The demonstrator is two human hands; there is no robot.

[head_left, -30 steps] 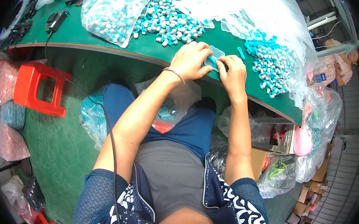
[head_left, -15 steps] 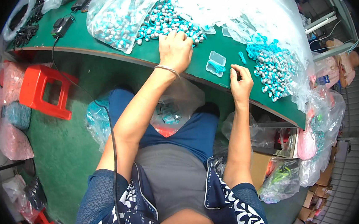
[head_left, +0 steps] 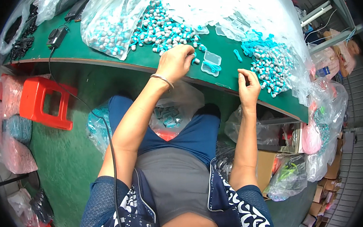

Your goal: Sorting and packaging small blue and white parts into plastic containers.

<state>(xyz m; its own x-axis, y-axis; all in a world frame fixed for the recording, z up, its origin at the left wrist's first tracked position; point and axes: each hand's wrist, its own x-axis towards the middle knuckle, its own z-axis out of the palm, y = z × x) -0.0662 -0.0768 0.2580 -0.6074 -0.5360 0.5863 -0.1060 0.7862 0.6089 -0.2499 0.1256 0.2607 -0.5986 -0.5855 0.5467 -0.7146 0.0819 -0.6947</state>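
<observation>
My left hand [head_left: 176, 63] is closed in a pinch at the table's front edge, a small teal-and-grey plug-like piece [head_left: 195, 61] at its fingertips. Just right of it lies an open clear plastic case [head_left: 213, 59] with a teal looped strip [head_left: 213, 67] inside. My right hand [head_left: 249, 89] hovers over the front edge, thumb and forefinger apart, nothing visible between them. A loose teal strip [head_left: 237, 55] lies beyond it. Heaped beyond my left hand are many teal-and-grey pieces [head_left: 162, 31]; a second heap [head_left: 272, 70] is on the right, with teal strips [head_left: 257, 43] behind.
The green table [head_left: 122, 66] curves across ahead. On it are a clear bag of pieces [head_left: 107, 34], a heap of clear cases [head_left: 230, 33] and a black adapter [head_left: 57, 36], its cable running past my left arm. A red stool [head_left: 46, 100] stands left; an open plastic bag [head_left: 188, 96] sits between my legs.
My left hand has come back from the far heap toward the case, a small piece now at its fingertips. The right hand has shifted slightly right of the case, and the whole view has moved a little.
</observation>
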